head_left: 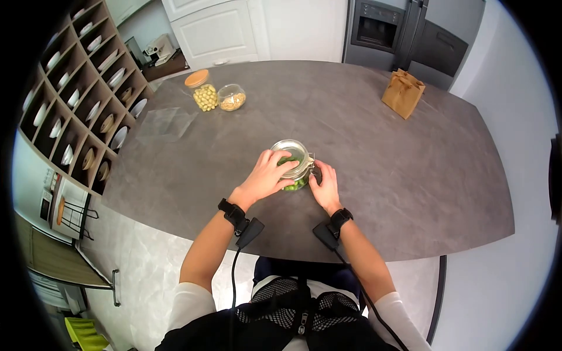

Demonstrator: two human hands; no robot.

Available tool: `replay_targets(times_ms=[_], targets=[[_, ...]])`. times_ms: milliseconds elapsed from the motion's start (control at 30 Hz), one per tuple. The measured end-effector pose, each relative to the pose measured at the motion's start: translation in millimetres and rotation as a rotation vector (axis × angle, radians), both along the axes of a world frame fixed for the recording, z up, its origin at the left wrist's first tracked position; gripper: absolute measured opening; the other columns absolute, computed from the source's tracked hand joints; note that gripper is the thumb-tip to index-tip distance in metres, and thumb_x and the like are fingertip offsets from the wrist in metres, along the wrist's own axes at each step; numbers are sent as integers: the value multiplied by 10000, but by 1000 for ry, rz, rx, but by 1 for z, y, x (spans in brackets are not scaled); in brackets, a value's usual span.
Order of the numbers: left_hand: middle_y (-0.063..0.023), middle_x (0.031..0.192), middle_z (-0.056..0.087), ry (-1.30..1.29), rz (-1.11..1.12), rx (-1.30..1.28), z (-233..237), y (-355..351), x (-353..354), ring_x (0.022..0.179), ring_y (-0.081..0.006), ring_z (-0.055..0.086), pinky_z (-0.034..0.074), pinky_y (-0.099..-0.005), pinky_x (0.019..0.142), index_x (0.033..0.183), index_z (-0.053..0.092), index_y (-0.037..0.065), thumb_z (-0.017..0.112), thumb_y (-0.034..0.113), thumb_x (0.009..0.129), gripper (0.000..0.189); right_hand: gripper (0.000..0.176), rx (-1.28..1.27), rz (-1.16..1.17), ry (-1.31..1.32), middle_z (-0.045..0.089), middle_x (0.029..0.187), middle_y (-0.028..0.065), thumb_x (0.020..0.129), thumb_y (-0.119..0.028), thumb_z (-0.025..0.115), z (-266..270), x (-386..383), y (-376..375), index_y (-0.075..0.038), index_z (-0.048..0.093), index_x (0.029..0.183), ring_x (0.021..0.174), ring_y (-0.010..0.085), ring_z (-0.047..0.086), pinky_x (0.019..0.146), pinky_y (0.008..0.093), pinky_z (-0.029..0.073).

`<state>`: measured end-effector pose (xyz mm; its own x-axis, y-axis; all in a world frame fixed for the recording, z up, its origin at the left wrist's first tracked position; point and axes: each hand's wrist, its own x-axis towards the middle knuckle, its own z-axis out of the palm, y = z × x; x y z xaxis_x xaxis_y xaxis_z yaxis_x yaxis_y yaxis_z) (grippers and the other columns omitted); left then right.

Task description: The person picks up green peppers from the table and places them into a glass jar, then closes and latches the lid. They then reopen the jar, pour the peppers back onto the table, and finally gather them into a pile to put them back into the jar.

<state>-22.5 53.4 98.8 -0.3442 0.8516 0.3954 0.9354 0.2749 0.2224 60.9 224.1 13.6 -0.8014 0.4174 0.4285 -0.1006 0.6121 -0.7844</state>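
Note:
A clip-top glass jar (290, 144) with small green pieces inside stands upright near the middle of the grey table. My left hand (264, 177) lies over the jar's left side, its fingers curled across the glass lid and its thumb low on the side. On the right, my right hand (326, 188) has its thumb and fingers bent around the wire clasp (311, 159). The lid looks down on the rim. My fingers partly hide the jar's contents and the lower part of the clasp.
Toward the back left of the table (374, 210) stand a tall jar with a wooden lid (197, 78) and a round glass jar (232, 93) of tan pieces. A clear plastic sheet or box (167, 124) lies nearby. A brown paper bag (403, 93) stands at the back right.

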Motion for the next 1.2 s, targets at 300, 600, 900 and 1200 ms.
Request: replay_targets(times_ms=[300,600,900,1200], targets=[[-48,1259,377,83,39,-77,9,14,7,1193,-296,289,291,-461,947,1208,469,181,674,297,693,567,377,-429,265,-169,553,1008,60,732,-19,631,14,3,40,-55,523,1091,899,172,533,780,283,445],[-22,1353,315,44,83,-198,7,17,6,1273,-275,226,230,-538,972,1197,467,175,627,333,736,513,302,-912,270,104,595,996,71,827,36,471,51,-9,14,-7,498,1125,875,110,543,789,228,437],[-54,1309,366,117,62,-246,17,20,9,1229,-292,290,299,-494,952,1169,485,148,616,286,744,466,279,-715,26,170,605,969,90,825,64,416,56,-6,3,-19,529,1066,839,119,571,744,246,460],[-62,1320,353,93,70,-213,10,20,9,1234,-304,280,277,-523,951,1166,483,131,607,275,754,454,276,260,-189,90,601,892,56,774,61,465,75,-5,-7,-99,573,971,807,211,579,663,319,454]])
